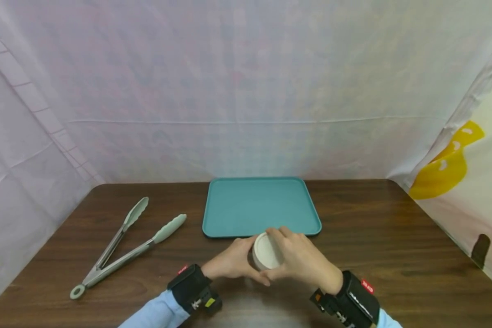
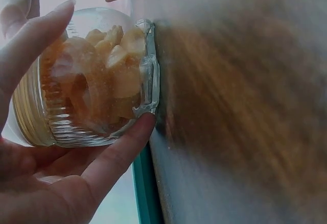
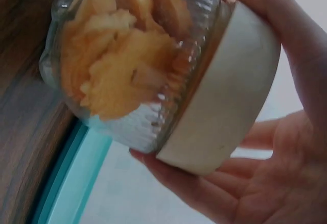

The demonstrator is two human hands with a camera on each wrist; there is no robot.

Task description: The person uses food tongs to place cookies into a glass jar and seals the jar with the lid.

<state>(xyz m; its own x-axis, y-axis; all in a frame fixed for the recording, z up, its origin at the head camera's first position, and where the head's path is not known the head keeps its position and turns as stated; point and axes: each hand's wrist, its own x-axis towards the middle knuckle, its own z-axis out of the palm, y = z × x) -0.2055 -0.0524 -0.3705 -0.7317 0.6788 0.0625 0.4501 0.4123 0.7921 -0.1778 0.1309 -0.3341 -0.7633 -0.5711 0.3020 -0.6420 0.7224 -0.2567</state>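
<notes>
Both hands are on a clear ribbed glass jar (image 2: 92,86) with a cream-white lid (image 1: 265,252), in front of the tray. Golden-brown chunks (image 3: 115,60), perhaps cookies, show through the glass. My left hand (image 1: 233,261) holds the jar's body from the left, its thumb on one side and a fingertip low near the jar's foot. From the right, my right hand (image 1: 299,259) grips the lid, fingers and thumb spread round its rim. The jar's foot is right at the wooden tabletop in the left wrist view. In the head view the hands and lid hide the glass.
A teal tray (image 1: 261,207) lies behind the hands at the table's far edge. To the left, grey-green tongs (image 1: 123,262) lie spread apart on the dark wooden table (image 1: 373,228). Whitish cloth (image 1: 238,91) hangs behind the table and along its sides.
</notes>
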